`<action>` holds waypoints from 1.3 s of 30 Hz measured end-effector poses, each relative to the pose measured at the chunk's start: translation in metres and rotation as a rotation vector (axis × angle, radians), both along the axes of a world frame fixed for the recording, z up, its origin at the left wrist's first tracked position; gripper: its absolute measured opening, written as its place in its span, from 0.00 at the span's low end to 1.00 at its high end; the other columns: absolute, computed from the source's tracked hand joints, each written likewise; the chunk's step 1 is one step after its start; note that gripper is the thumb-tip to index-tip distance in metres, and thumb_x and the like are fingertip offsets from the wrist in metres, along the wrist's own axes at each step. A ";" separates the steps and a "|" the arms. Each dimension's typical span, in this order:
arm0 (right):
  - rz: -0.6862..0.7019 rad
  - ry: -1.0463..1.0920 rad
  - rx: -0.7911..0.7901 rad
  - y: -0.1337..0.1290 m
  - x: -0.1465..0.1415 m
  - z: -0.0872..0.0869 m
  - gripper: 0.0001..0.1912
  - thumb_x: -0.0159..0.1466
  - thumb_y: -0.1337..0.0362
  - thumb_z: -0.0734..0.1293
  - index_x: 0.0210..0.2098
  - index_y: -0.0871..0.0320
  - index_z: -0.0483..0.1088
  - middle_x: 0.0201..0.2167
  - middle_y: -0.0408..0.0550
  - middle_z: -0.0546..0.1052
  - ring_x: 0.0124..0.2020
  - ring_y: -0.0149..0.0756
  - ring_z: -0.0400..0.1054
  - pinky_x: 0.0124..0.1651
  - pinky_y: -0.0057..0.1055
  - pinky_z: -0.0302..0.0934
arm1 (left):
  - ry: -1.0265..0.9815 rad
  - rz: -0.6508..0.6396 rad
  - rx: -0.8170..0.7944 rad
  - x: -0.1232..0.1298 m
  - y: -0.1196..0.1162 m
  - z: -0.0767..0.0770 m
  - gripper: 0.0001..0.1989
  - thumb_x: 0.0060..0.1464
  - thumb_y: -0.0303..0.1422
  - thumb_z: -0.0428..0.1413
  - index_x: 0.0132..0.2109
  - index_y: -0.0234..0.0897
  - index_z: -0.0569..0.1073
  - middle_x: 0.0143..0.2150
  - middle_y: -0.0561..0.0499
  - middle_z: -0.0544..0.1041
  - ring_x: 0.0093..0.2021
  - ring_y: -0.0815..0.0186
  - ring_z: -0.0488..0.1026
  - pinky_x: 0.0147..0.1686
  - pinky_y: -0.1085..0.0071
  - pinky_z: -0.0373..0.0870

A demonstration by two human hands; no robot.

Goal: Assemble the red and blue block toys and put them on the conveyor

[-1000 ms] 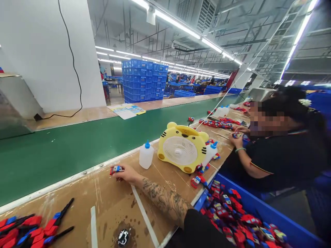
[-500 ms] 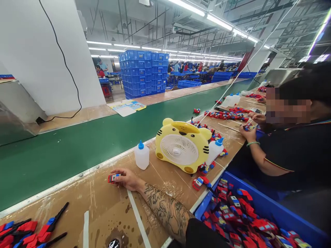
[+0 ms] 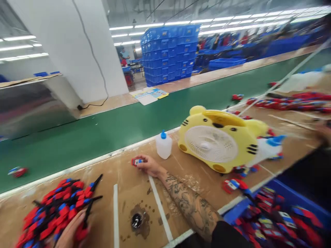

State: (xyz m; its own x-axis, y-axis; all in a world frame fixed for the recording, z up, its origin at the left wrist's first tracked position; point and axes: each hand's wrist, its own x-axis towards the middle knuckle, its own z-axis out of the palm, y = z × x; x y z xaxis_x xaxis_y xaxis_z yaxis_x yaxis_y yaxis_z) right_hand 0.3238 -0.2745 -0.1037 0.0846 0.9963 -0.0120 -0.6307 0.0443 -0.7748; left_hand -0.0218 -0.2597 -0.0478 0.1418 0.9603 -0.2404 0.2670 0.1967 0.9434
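My right hand point(image 3: 150, 166), at the end of a tattooed forearm, holds a small red, white and blue toy piece point(image 3: 137, 161) above the brown table. At the lower left my left hand point(image 3: 70, 231) reaches into a pile of red and blue pieces with black sticks point(image 3: 58, 203). Its fingers are bent around a piece with a black stick point(image 3: 88, 214), partly blurred. Just beyond my right hand stands a white bottle with a blue cap point(image 3: 163, 146). A small round cup of dark liquid point(image 3: 136, 220) sits on the table between the hands.
A yellow tiger-shaped fan point(image 3: 219, 139) stands right of the bottle. A blue bin point(image 3: 300, 198) full of toy pieces is at the lower right. The green belt point(image 3: 116, 129) runs behind the table, carrying a few pieces. Part of another person's hand point(image 3: 324, 131) shows at the right edge.
The view has swung left and down. My left hand has come into view at the pile. My right hand still holds its toy piece.
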 end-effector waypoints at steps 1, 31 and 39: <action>0.005 0.017 0.008 0.000 0.000 -0.001 0.27 0.41 0.63 0.83 0.41 0.56 0.77 0.36 0.45 0.79 0.31 0.29 0.69 0.30 0.23 0.57 | -0.040 0.020 -0.021 0.001 -0.008 -0.001 0.17 0.62 0.41 0.57 0.52 0.34 0.72 0.49 0.45 0.76 0.44 0.60 0.76 0.42 0.60 0.76; 0.047 0.008 0.031 0.000 0.006 -0.012 0.24 0.51 0.64 0.79 0.47 0.57 0.75 0.39 0.47 0.78 0.32 0.31 0.69 0.31 0.24 0.62 | 0.698 -1.409 1.151 0.071 -0.055 0.033 0.20 0.61 0.20 0.49 0.56 0.43 0.72 0.56 0.41 0.71 0.54 0.56 0.67 0.53 0.55 0.71; 0.053 -0.014 0.055 0.000 0.007 -0.015 0.23 0.52 0.66 0.79 0.46 0.58 0.76 0.40 0.48 0.78 0.36 0.32 0.71 0.36 0.25 0.63 | 0.606 -1.308 1.074 0.062 -0.050 0.028 0.24 0.57 0.18 0.50 0.56 0.45 0.73 0.58 0.42 0.70 0.59 0.55 0.65 0.57 0.54 0.68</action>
